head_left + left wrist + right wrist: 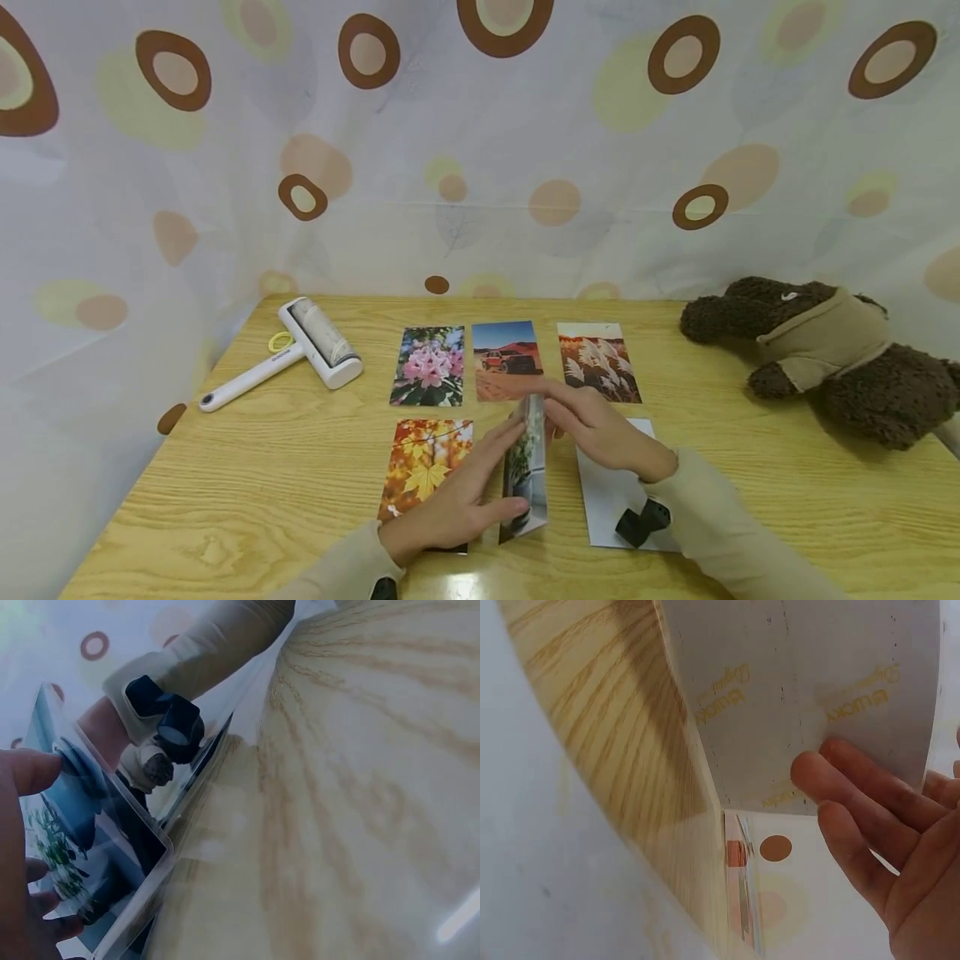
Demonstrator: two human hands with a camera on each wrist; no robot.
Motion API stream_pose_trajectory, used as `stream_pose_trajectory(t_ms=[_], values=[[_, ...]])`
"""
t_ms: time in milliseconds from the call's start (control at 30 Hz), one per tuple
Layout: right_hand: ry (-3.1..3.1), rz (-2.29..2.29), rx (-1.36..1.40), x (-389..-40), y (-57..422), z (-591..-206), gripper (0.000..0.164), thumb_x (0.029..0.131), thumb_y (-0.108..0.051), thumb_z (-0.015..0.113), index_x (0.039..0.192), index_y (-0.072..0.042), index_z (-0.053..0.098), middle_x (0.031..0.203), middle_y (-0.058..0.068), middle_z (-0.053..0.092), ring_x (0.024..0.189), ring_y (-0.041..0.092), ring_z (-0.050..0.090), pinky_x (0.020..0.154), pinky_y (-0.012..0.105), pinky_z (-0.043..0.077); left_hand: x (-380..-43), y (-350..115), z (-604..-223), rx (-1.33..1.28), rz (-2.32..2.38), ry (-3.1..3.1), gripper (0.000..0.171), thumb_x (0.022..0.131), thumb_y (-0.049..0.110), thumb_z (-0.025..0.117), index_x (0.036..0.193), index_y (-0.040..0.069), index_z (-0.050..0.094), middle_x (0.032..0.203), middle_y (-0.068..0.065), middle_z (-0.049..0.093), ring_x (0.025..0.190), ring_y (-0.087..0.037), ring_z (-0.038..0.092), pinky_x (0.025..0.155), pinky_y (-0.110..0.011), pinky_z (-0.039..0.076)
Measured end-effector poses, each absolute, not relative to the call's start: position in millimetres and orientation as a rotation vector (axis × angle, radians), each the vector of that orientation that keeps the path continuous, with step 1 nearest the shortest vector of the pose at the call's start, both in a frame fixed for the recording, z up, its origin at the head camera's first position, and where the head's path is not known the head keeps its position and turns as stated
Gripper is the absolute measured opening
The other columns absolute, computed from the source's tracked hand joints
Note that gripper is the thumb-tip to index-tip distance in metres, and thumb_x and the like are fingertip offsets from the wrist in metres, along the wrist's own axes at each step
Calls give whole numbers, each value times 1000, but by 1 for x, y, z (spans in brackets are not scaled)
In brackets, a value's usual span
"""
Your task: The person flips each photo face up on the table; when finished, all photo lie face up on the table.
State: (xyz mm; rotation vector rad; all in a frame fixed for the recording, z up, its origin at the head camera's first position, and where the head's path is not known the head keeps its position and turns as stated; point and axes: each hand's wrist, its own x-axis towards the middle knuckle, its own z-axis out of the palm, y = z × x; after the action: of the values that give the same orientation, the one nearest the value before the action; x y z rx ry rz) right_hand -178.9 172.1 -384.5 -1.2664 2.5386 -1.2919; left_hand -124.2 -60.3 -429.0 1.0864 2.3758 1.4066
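A glossy photo print [527, 475] with green leaves and blue-grey tones stands on its long edge between my two hands. My left hand [468, 498] touches its picture face with thumb and fingertips, all on the same side. In the left wrist view the thumb presses near one edge of the photo print [75, 847]. My right hand [600, 425] is on the other side, fingers nearly straight against the white back. Yellow lettering shows on that photo print back [795, 705] in the right wrist view. An autumn-leaf photo [422, 458] lies partly under my left forearm.
Behind my hands lie a pink-flower photo [429, 367], a red truck photo [507, 362] and a reed photo [598, 367]. A white sheet [607, 508] is under my right wrist. A lint roller [300, 350] with a yellow ring [281, 342] sits left, a brown plush toy [832, 358] right.
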Motion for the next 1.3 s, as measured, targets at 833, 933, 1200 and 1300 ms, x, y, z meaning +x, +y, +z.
stream_pose_trajectory(t_ms=[833,933,1200,1300], values=[[2440,-1035,-1145,-187,190,-396,62,91,-23,67,142,0,40,60,-10,52,60,2,49,58,24,46,-131,-71,-436,1119,1030,2562,66,93,36,62,150,18,34,161,-3,16,147,-27,17,112,-58,24],[2437,-1022,-1092,-187,191,-398,65,90,-24,69,143,-1,40,61,-10,51,57,1,44,55,21,41,-131,-70,-437,1143,984,2603,65,93,37,62,149,16,37,160,-5,20,147,-27,18,114,-58,19],[2489,-940,-1054,-186,188,-404,64,87,-21,72,141,-1,43,61,-11,50,53,-1,43,53,21,41,-130,-68,-439,1148,836,2708,61,92,42,61,145,17,42,159,-4,24,146,-30,21,115,-61,10],[2496,-912,-1057,-185,187,-406,64,88,-21,72,141,1,44,63,-9,51,53,-1,43,53,21,41,-129,-68,-438,1130,814,2729,59,92,43,61,144,19,45,158,-4,26,145,-30,23,114,-63,9]])
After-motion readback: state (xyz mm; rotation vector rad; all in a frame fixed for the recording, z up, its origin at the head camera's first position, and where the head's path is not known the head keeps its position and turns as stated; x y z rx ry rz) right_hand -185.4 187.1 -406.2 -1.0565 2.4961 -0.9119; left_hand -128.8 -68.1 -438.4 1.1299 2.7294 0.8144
